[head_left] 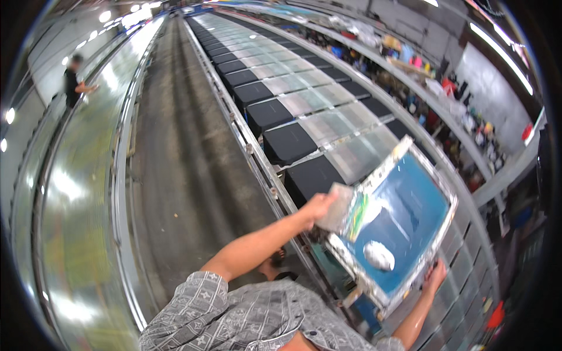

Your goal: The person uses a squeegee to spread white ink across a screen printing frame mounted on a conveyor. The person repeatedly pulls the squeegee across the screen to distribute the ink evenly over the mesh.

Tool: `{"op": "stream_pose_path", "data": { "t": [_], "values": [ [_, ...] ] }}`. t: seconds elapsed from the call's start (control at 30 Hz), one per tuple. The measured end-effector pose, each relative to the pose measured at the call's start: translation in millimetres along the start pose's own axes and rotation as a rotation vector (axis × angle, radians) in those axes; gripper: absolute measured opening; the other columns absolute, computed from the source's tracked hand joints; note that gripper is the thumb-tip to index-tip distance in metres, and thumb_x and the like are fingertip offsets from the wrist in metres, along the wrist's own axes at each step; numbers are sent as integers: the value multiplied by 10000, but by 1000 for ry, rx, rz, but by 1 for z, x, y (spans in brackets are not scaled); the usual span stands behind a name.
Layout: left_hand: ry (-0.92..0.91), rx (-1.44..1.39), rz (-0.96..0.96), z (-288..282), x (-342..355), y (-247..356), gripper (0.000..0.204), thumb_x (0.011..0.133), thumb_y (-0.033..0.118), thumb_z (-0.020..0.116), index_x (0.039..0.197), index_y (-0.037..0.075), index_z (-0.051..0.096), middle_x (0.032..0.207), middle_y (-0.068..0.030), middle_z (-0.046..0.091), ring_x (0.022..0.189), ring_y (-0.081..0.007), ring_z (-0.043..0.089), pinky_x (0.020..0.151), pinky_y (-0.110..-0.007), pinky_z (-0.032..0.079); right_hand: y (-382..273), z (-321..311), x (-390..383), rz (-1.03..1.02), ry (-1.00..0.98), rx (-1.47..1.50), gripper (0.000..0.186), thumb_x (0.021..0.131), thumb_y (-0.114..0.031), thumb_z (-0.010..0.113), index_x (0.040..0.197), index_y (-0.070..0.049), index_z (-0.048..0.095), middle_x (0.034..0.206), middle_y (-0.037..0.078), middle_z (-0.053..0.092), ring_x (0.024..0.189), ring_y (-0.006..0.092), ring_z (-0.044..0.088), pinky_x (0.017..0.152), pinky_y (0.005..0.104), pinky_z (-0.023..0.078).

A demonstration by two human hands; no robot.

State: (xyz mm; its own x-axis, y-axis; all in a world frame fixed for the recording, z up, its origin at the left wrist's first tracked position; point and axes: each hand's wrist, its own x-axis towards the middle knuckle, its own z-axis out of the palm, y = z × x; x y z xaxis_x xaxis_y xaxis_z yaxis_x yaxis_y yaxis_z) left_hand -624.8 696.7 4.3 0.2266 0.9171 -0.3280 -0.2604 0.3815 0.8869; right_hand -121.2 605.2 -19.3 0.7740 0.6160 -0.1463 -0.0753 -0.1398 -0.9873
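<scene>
Mid-frame, my left hand (318, 210) has its fingers clamped on the squeegee (339, 217); lower right, my right hand (434, 276) is beside the screen (422, 182), fingers' state unclear.

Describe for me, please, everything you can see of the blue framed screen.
The framed screen has four whitish, smeared sides around a glossy blue sheet with bright reflections. A white oval patch shows near its lower end. It is slanted over the long table. The left hand holds a stained flat tool overlapping its left side; the right hand is at its lower right edge. Whether either touches it is unclear.
</scene>
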Motion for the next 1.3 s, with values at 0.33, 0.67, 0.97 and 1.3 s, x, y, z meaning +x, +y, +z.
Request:
{"op": "stream_pose_path", "data": {
  "t": [0.33,0.67,0.97,1.3],
  "values": [
    [65,86,-40,-193,150,35,560,988,494,504,1204,-10,620,1093,-66,680,972,-138,633,890,-301,481,75,240,-87,21,185,70,142,919,-223,631,851,-110,580,546,-29,476,392,65,372,361,252,251],
    [135,109,-58,-211,130,25,467,1012,422,505,1155,-9,611,1045,-18,651,951,-92,572,892,-277,435,87,244,-102,54,270,1,131,921,-177,625,844,-94,559,564,-43,447,422,41,348,378,244,227],
    [-68,106,36,-180,102,104,370,1019,282,510,1278,21,545,1279,-23,559,992,-87,542,873,-255,442,90,245,-114,12,249,-72,119,894,-178,635,857,-69,606,621,-42,498,517,40,386,462,238,276],
    [-557,1714,299,-186,36,168,411,762,91,627,1165,145,566,658,-145,611,680,-364,620,618,-461,483,98,263,-121,-49,312,-384,209,822,-275,646,846,-69,669,707,94,635,664,219,576,664,357,459]
  ]
}}
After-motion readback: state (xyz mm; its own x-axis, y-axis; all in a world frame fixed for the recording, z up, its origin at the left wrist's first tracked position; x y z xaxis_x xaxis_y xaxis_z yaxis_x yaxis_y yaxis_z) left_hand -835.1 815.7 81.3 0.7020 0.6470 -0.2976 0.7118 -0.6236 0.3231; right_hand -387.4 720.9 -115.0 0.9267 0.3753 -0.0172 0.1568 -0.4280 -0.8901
